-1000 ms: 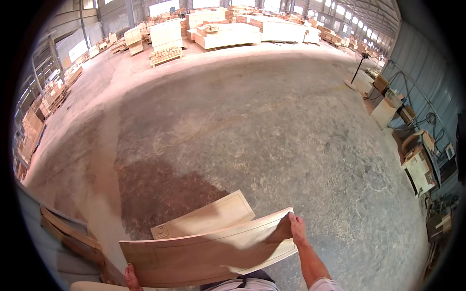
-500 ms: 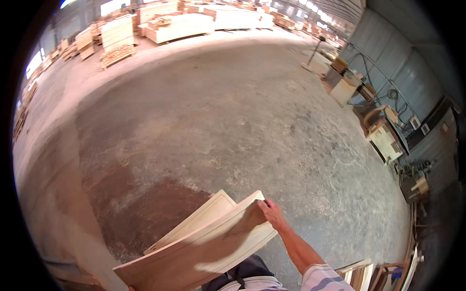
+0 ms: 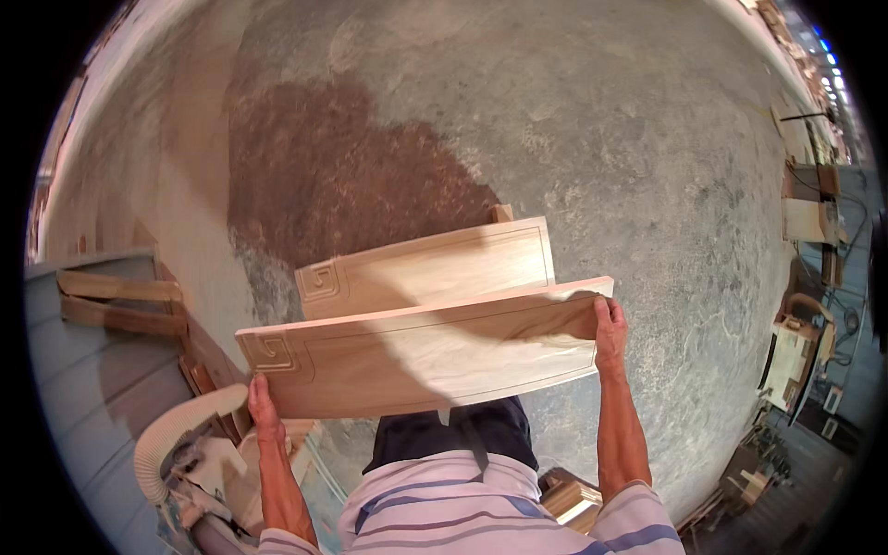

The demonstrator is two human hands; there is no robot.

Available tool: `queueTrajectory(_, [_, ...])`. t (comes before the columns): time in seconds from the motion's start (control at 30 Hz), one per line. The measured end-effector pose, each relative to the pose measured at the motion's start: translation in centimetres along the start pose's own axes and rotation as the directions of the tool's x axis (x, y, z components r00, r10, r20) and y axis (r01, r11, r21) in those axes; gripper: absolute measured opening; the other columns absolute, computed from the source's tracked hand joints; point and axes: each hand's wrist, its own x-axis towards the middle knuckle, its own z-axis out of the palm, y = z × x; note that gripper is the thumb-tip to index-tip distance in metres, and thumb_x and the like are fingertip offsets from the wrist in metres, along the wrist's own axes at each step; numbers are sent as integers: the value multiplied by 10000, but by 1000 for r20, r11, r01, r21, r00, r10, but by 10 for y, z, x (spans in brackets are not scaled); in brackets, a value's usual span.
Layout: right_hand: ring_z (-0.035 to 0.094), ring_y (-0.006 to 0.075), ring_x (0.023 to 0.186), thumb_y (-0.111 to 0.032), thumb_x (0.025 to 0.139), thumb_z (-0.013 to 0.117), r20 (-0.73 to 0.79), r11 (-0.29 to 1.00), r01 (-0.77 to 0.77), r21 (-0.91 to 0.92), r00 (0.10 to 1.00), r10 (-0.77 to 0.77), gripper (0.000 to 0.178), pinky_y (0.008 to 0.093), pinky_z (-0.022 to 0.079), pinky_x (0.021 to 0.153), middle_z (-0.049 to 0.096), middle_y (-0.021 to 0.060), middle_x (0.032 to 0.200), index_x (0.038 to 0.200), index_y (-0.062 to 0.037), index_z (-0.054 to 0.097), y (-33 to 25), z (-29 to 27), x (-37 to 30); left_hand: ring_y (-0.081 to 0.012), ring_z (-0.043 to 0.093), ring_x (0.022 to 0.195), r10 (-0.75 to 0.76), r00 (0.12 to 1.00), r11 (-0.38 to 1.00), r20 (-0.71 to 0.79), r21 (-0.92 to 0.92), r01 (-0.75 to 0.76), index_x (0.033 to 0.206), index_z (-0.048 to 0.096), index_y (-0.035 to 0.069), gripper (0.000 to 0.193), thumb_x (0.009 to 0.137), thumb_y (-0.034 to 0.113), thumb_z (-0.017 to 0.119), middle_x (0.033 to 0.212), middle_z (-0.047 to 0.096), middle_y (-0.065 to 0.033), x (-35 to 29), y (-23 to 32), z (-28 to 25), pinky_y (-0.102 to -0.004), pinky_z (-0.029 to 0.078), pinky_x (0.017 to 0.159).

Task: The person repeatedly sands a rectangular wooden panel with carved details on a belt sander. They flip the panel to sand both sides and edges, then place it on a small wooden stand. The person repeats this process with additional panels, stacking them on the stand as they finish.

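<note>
A long pale wooden panel [image 3: 435, 356] spans the space in front of my body, with a carved square spiral at its left corner and a thin line cut along its border. My left hand [image 3: 265, 407] grips its lower left corner. At the right end, my right hand [image 3: 610, 333] is closed round the edge, fingers over the face. Just beyond lies a second wooden panel [image 3: 425, 264] with a similar carved corner, partly hidden behind the held one. A small wood block end [image 3: 502, 214] shows past its far edge.
A machine with a ribbed hose [image 3: 176, 435] stands close at my left, near wooden strips [image 3: 120, 301] against a wall. Stacked wood pieces [image 3: 572, 499] are beside my right hip. Machines [image 3: 791, 370] line the right wall. A reddish-brown patch [image 3: 342, 171] marks the concrete floor.
My view has swung downward and left. The held panel now lies more level across my front, showing its carved corner. My left hand has come into view on its left end.
</note>
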Motion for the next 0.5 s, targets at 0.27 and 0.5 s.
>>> queueTrajectory(0.27, [547, 187, 970, -358, 893, 548, 27, 985, -49, -165, 998, 54, 448, 315, 428, 858, 598, 99, 1079, 1151, 8, 563, 22, 15, 40, -164, 488, 1087, -123, 986, 983, -109, 124, 136, 1254, 477, -4, 527, 880, 356, 566, 1198, 537, -97, 6, -78, 19, -281, 375, 932])
queueTrajectory(0.5, [534, 166, 970, -372, 906, 517, 70, 953, -1, -302, 997, 23, 457, 300, 420, 854, 592, 87, 1088, 1156, 7, 565, 30, 42, 84, -160, 488, 1074, -205, 973, 973, -101, 89, 214, 1257, 479, -13, 596, 839, 391, 613, 1189, 547, -95, 38, -61, 61, -274, 376, 908])
